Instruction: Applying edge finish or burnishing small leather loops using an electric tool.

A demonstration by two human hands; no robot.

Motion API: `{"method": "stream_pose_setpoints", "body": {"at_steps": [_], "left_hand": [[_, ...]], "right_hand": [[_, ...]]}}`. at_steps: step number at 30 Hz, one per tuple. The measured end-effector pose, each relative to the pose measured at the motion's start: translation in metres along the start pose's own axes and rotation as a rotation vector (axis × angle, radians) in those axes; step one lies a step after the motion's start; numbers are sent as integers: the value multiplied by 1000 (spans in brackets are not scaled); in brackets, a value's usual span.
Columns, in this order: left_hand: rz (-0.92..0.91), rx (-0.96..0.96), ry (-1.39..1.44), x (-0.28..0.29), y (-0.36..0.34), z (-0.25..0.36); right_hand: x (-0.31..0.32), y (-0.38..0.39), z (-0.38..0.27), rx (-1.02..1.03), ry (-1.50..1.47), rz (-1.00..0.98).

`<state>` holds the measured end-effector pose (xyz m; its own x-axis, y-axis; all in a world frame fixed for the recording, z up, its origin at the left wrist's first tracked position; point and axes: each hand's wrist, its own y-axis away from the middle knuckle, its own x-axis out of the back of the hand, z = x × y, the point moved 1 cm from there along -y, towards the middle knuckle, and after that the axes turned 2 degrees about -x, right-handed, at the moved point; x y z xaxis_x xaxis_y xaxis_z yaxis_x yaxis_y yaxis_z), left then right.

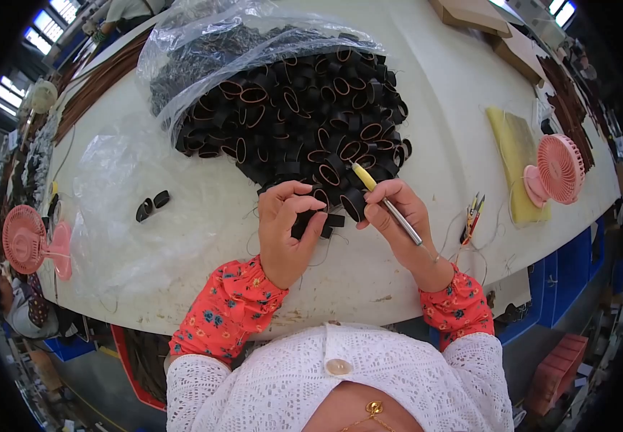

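Tool [404, 224] in right hand [399, 242], left hand [284, 234] beside black loops [329, 173]

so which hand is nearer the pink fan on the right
Right: the right hand is left of the pink fan; the left hand is farther left, near the black loops.

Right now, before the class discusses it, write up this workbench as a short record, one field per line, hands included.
Heap: many black loops on a white table
Cover: clear plastic bag over the heap's far left part
Left hand: at the heap's near edge, fingers curled; grip unclear
Right hand: holds a pen-shaped tool, yellow end toward the heap
Set apart: two loose loops left of the heap
Fans: left pink fan, right pink fan
Forearms: red floral sleeve covers
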<state>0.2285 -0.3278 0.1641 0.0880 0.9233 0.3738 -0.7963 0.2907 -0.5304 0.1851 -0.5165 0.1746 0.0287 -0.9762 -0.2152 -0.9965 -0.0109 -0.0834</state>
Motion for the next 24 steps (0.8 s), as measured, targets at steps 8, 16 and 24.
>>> {"method": "stream_pose_setpoints", "body": {"at_steps": [8,16,24], "left_hand": [[-171,75,261,-2,6,5],[-238,209,448,-4,9,-3],[-254,382,865,-8,12,0]], "right_hand": [[-7,7,5,99,115,-101],[-6,6,3,63,77,-102],[-3,5,3,-27,-183,-126]]}}
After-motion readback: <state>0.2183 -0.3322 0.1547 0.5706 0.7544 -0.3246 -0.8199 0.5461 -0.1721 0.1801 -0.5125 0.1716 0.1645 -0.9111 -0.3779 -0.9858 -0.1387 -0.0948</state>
